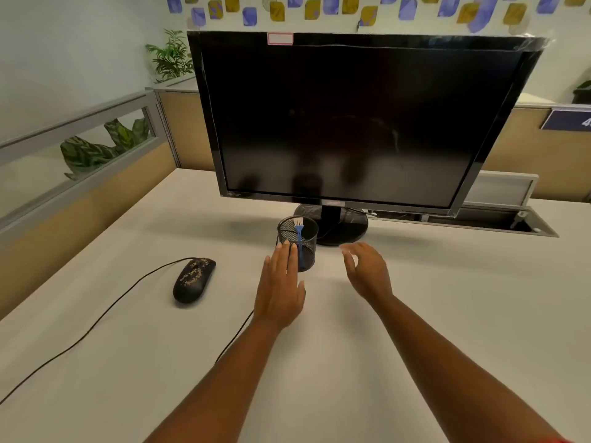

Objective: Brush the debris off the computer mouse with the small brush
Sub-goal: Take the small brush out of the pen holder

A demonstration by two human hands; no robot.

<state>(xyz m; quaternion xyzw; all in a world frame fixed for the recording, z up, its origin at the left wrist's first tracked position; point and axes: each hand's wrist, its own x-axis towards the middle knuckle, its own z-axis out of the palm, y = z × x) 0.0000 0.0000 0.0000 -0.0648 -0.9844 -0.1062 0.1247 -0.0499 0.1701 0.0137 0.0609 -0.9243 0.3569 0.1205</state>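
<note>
A black computer mouse (193,279) lies on the white desk at the left, its top speckled with yellowish debris. A small blue brush (299,238) with white bristles stands bristles-up in a black mesh cup (307,247) in front of the monitor stand. My left hand (280,287) hovers flat with straight fingers just in front of the cup, its fingertips overlapping the cup's lower left side. My right hand (367,270) is to the right of the cup, fingers relaxed and slightly bent, holding nothing.
A large dark monitor (351,119) on a round black stand (348,228) rises behind the cup. The mouse cable (96,321) runs left across the desk (447,298). A cable tray slot (499,220) sits at the back right. Partition walls border the desk.
</note>
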